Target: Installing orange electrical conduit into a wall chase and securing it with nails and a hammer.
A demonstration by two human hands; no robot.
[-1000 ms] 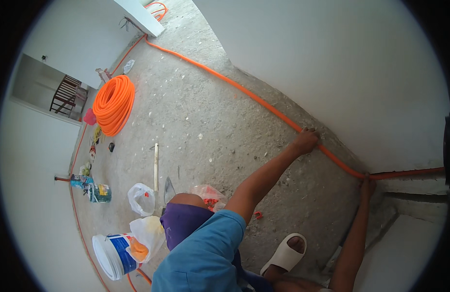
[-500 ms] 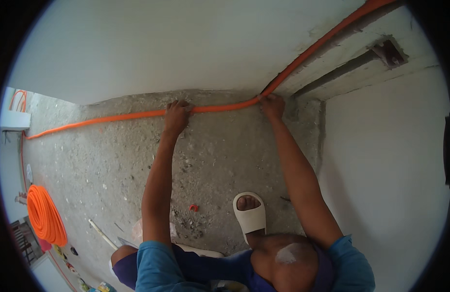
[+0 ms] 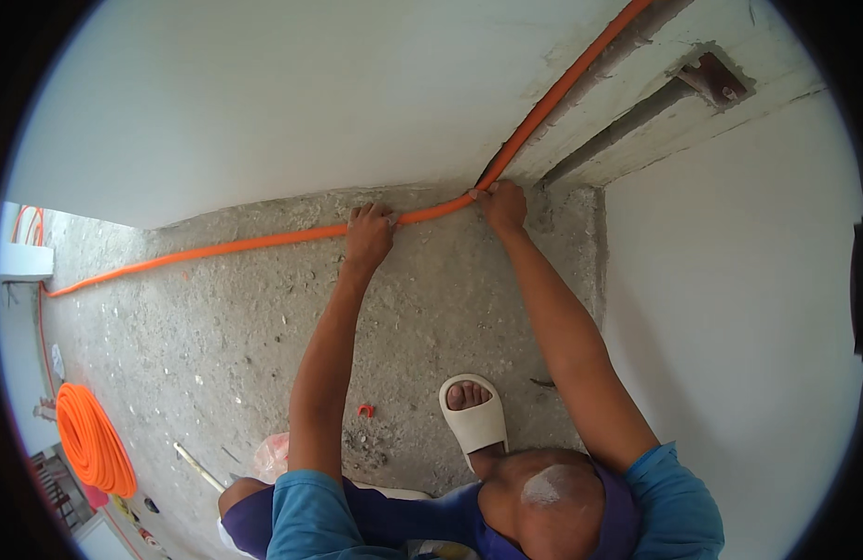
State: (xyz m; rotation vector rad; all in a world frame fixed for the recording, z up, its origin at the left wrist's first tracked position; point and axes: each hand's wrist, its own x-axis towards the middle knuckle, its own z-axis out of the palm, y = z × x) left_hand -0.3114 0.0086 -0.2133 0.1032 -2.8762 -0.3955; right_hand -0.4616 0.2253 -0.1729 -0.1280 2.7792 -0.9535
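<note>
A long orange conduit (image 3: 254, 241) runs over the rough floor along the foot of the wall, then bends up at the corner and climbs beside a groove cut in the wall. My left hand (image 3: 370, 233) is wrapped over the conduit where it lies on the floor, fingers curled. At the bend, my right hand (image 3: 503, 205) pinches the conduit close to the wall's base. The fingers' undersides are hidden.
A coil of orange conduit (image 3: 94, 441) lies at the left. A small red clip (image 3: 365, 411) is on the concrete floor (image 3: 236, 327), near my sandal (image 3: 475, 425). A second groove (image 3: 618, 131) leads to a recessed box (image 3: 714, 80). A white wall (image 3: 730, 308) stands at right.
My left hand has moved right along the conduit, closer to my right hand. My right hand still grips the bend. The whole view has shifted slightly.
</note>
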